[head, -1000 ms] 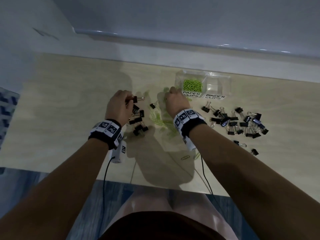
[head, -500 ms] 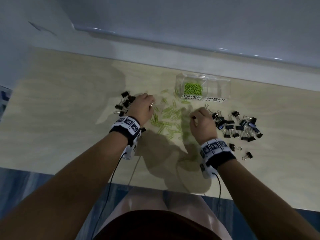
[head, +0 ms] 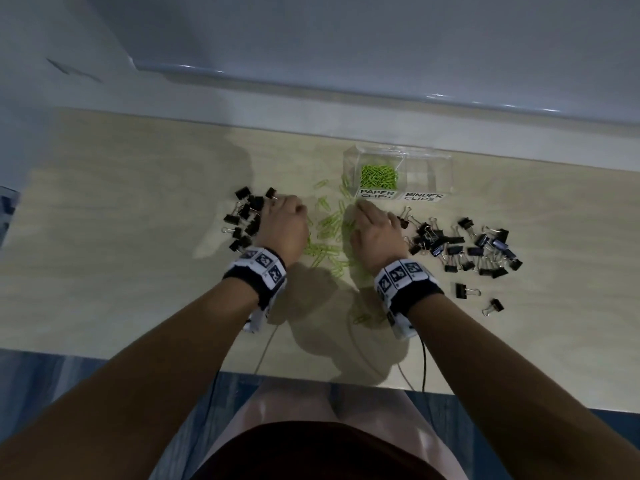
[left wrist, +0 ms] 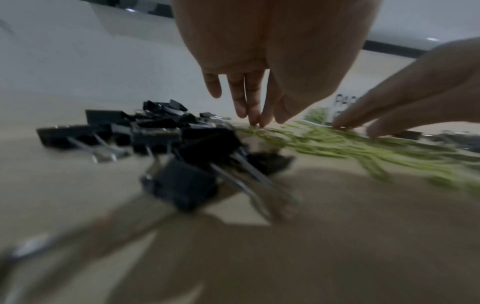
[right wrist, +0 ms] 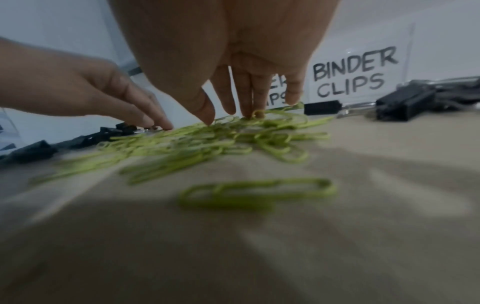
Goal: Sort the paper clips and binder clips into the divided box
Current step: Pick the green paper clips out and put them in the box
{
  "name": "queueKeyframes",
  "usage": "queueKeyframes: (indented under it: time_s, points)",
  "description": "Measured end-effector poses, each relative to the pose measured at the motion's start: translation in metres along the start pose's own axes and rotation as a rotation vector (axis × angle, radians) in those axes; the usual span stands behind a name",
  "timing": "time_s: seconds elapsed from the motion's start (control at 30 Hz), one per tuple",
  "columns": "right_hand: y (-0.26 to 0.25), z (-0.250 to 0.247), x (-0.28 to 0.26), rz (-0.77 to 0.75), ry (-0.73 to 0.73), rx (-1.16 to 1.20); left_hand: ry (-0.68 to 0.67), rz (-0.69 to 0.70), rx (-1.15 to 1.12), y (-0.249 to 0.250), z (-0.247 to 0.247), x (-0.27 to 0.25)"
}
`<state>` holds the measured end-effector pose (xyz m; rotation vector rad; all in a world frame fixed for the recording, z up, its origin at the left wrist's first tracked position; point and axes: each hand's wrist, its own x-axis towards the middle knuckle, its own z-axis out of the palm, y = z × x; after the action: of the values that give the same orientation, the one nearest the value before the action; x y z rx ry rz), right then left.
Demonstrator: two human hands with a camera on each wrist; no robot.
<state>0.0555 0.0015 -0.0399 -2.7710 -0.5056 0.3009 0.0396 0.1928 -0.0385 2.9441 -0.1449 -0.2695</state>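
Observation:
Loose green paper clips [head: 329, 233] lie scattered on the wooden table between my two hands. My left hand [head: 285, 220] has straight fingers touching the table at the pile's left edge [left wrist: 255, 121]. My right hand [head: 372, 225] also has straight fingers, their tips pressing down on the green paper clips [right wrist: 255, 115]. One heap of black binder clips [head: 247, 218] sits left of my left hand, and a bigger heap [head: 464, 245] spreads out right of my right hand. The clear divided box [head: 398, 171] stands behind, with green clips in its PAPER CLIPS side.
The box's BINDER CLIPS side [head: 427, 174] holds nothing visible. Two stray binder clips [head: 465, 291] lie near the right. One paper clip [right wrist: 257, 193] lies alone close to my right wrist. A white wall ledge [head: 311, 109] runs behind the table. Cables hang off the front edge [head: 422, 362].
Both hands have moved in toward the middle paper clip pile. The right hand went forward toward the box; the left slid right, leaving the binder clips heaped at its left.

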Motion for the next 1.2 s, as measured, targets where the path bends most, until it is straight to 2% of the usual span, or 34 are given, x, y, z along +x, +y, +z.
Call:
queueKeyframes:
  time_s: [0.13, 0.33, 0.47, 0.57, 0.67, 0.77, 0.87, 0.93, 1.0, 1.1, 1.2]
  points:
    - [-0.003, 0.008, -0.02, -0.074, 0.023, -0.037, -0.035, 0.199, -0.157, 0.024, 0.005, -0.017]
    - [0.004, 0.008, -0.055, -0.224, -0.057, 0.004, -0.014, 0.111, -0.132, 0.032, -0.01, 0.042]
    - [0.009, -0.004, -0.049, -0.202, -0.009, 0.068, -0.086, 0.133, -0.061, 0.037, -0.011, 0.059]
    - [0.012, -0.012, -0.044, -0.137, 0.013, 0.092, -0.062, 0.17, -0.041, 0.042, -0.005, 0.041]
    - [0.011, -0.008, -0.046, -0.11, -0.006, 0.133, -0.11, 0.231, -0.051, 0.042, 0.007, 0.013]
    - [0.005, 0.002, -0.057, -0.196, -0.032, 0.161, -0.151, 0.276, -0.163, 0.034, 0.008, -0.004]
    - [0.01, 0.0, -0.066, -0.252, -0.005, 0.194, -0.109, 0.201, -0.309, 0.021, -0.003, -0.013]
    - [0.02, -0.008, -0.071, -0.159, 0.021, 0.246, -0.098, 0.085, -0.354, 0.01, -0.009, -0.019]
    - [0.031, -0.014, -0.073, -0.055, 0.039, 0.281, -0.151, 0.023, -0.329, 0.002, -0.011, -0.023]
    - [0.036, -0.019, -0.071, 0.039, -0.08, 0.23, -0.23, 0.08, -0.221, 0.005, -0.006, -0.025]
    - [0.025, -0.021, -0.059, 0.084, -0.226, 0.158, -0.26, 0.131, -0.223, 0.023, -0.001, -0.023]
